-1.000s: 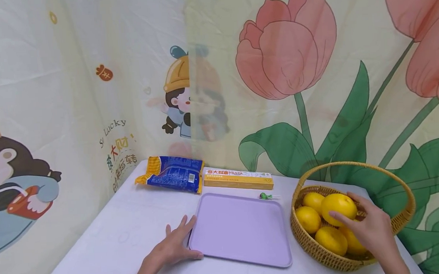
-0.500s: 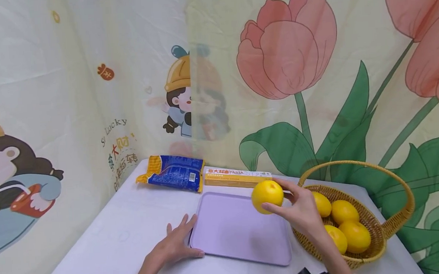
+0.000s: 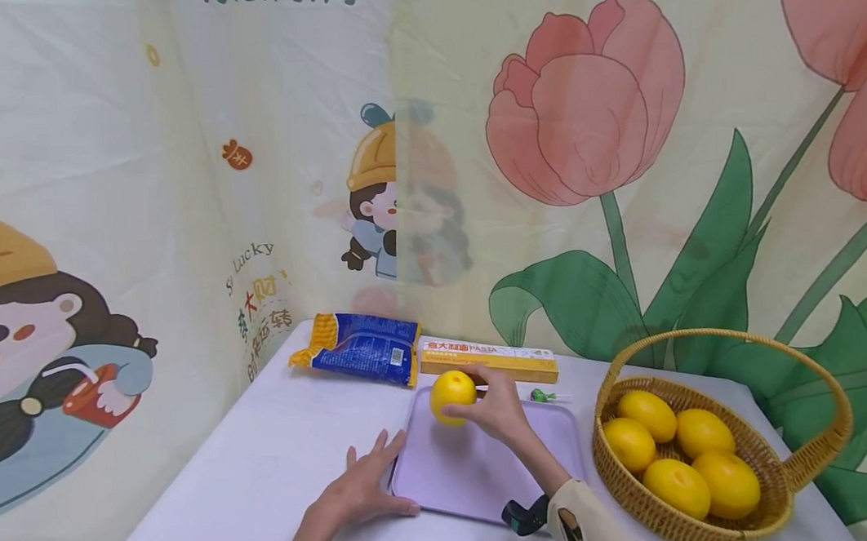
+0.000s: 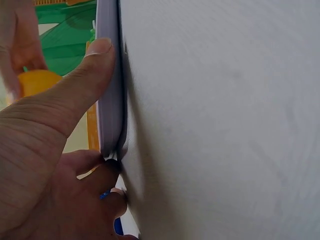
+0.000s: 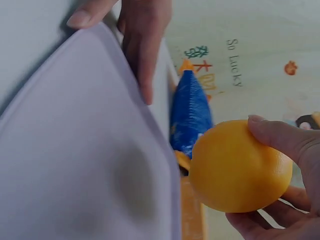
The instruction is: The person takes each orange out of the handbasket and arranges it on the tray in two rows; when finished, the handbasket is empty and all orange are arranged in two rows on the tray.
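Where the right hand [image 3: 495,404] pinches: smooth yellow fruit [image 3: 452,396], thumb opposing fingers, above far left of flat lilac tray [image 3: 474,474].
Fruit handling: likely firm, lightish, apt to roll; hold round its middle.
Left hand [image 3: 358,490]: fingers spread, touching tray's near-left corner.
Far side: blue-and-yellow plastic packet [image 3: 373,349], yellow-and-white cardboard box [image 3: 493,364].
Right side: brown wicker basket [image 3: 634,498]; arched handle [image 3: 818,456] may hinder reaching.

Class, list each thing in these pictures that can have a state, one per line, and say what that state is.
Tray: lying on the table.
Left hand: open, at the tray's near left corner.
Held fruit: uncut where visible, above the tray.
Right hand: gripping that fruit.
Wicker basket: upright, holding five yellow fruits.
Blue bag: lying flat; seal unclear.
Pasta box: lying down; appears closed.
Green lollipop: lying down.
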A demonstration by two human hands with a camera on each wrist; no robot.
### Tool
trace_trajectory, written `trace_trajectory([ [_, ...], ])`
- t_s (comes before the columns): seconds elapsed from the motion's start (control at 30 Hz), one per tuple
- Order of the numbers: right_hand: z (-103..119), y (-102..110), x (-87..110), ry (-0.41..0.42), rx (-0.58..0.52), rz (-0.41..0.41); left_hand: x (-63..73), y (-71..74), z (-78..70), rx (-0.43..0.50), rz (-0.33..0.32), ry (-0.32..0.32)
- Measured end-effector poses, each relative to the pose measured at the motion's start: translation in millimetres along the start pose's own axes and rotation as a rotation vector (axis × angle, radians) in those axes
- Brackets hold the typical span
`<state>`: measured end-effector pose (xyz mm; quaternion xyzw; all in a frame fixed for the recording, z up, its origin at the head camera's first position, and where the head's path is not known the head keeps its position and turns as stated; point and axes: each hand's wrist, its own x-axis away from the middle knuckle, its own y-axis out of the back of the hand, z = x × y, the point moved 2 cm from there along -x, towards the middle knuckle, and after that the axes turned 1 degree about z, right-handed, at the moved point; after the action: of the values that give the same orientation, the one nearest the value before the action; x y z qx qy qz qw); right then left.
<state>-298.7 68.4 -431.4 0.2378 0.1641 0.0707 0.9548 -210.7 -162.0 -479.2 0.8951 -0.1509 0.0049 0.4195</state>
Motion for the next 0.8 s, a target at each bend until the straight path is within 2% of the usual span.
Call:
trace_trajectory([
  [0.2,-16.8,-19.9,-12.7,-0.026,0.006,0.003,0.9,-0.4,-1.4,-0.007,-0.010,-0.019],
  [0.4,-28.3,-34.0,-20.7,-0.046,0.013,-0.012,1.2,-0.5,-0.4,-0.005,-0.005,0.021],
  [0.5,-31.0,-37.2,-23.0,-0.053,0.010,-0.015,1.4,-0.3,-0.2,0.001,0.001,0.036],
  [0.8,-33.6,-39.1,-23.8,-0.020,0.003,-0.004,1.2,-0.1,-1.2,0.005,-0.002,0.006],
])
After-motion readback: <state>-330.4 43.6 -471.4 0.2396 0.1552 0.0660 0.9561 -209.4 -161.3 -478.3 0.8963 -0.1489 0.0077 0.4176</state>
